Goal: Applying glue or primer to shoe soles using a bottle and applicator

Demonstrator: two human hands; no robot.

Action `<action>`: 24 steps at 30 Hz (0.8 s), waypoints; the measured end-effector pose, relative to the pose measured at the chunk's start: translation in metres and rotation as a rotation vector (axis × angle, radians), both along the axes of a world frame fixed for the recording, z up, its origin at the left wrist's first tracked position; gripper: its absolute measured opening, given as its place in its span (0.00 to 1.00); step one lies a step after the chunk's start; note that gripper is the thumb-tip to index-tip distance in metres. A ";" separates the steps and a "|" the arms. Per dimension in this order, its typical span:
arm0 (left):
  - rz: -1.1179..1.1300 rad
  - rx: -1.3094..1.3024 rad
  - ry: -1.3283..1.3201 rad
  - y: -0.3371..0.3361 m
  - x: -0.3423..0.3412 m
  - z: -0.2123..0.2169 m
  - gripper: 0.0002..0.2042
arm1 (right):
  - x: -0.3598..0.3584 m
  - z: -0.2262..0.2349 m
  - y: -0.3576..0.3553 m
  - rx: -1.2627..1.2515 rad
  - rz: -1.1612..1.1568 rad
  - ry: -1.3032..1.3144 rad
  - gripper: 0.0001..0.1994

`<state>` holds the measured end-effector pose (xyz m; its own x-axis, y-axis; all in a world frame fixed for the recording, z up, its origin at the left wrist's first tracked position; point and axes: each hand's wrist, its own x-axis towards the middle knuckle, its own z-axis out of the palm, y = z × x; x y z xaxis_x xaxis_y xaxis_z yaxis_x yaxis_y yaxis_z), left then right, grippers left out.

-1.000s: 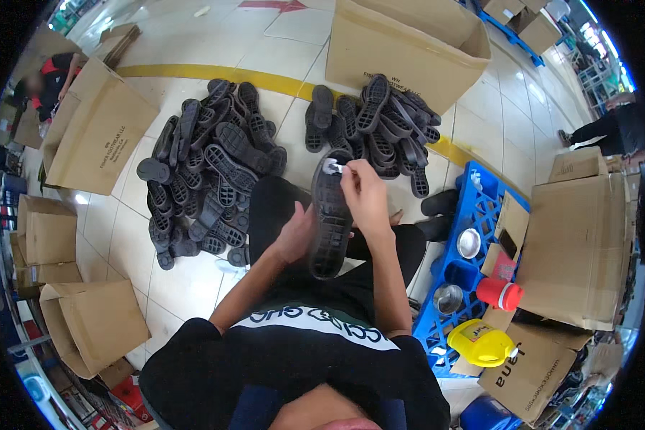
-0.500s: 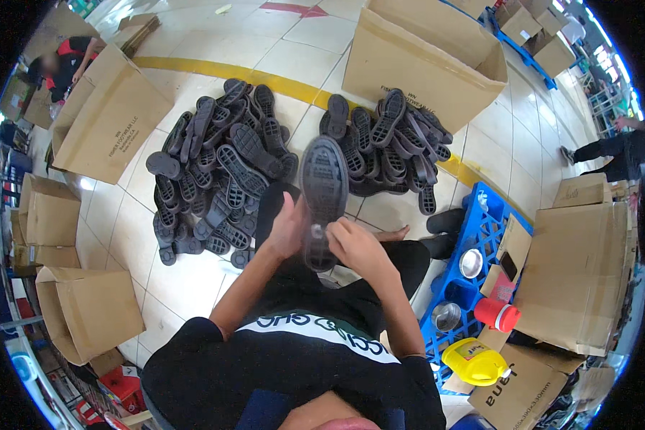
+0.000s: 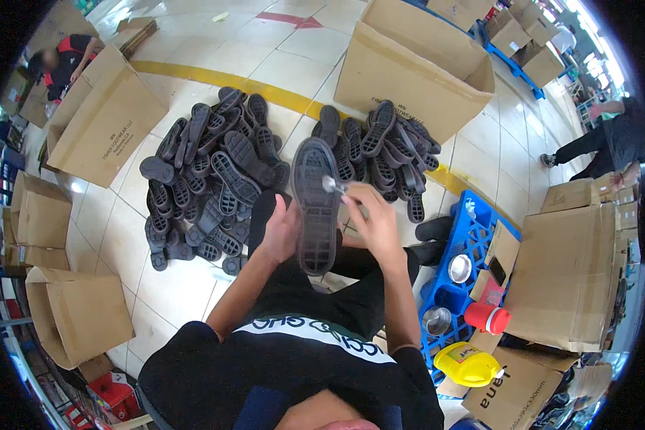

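Note:
A dark shoe sole (image 3: pixel 315 222) stands upright in front of me, its gridded side facing me. My left hand (image 3: pixel 280 231) grips its left edge, thumb pointing up and the other fingers hidden behind it. Between the fingertips of my right hand (image 3: pixel 375 221) is a small tool with a whitish tip (image 3: pixel 329 183); its exact kind is unclear. That tip is at the upper right part of the sole. Beyond lie a left pile of dark soles (image 3: pixel 211 168) and a smaller right pile of similar soles (image 3: pixel 383 154), both on the tiled floor.
To my right, a blue pallet (image 3: pixel 428 287) bears metal bowls (image 3: pixel 459 269), a phone (image 3: pixel 497 270), a red jug (image 3: pixel 487 317) and a yellow bottle (image 3: pixel 467 364). Cardboard boxes (image 3: pixel 111 118) stand around. One person (image 3: pixel 68 61) is at far left, another (image 3: pixel 602 140) at far right.
My right hand has moved up along the sole with the white-tipped tool, from its lower part to its upper right. My left hand keeps its grip. The person at right has shifted.

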<state>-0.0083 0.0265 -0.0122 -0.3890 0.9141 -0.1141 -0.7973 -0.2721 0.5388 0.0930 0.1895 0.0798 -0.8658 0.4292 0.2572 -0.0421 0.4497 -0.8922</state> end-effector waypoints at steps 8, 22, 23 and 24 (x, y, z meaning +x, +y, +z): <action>-0.102 -0.044 -0.031 0.015 0.016 0.000 0.43 | -0.031 0.010 0.050 0.952 0.150 0.122 0.15; -0.049 0.020 -0.082 0.004 0.025 0.011 0.37 | -0.018 0.011 0.040 1.226 -0.058 0.086 0.11; 0.012 -0.068 -0.156 0.002 0.022 0.005 0.37 | -0.023 0.005 0.042 1.209 -0.069 0.123 0.08; -0.063 0.012 -0.194 -0.003 0.012 -0.007 0.30 | -0.023 0.008 0.042 1.175 -0.026 0.087 0.06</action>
<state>0.0040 0.0232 -0.0187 -0.3026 0.9377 -0.1705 -0.9015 -0.2234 0.3707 0.0695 0.2310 0.0880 -0.8202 -0.0935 0.5644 -0.0611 0.9952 0.0761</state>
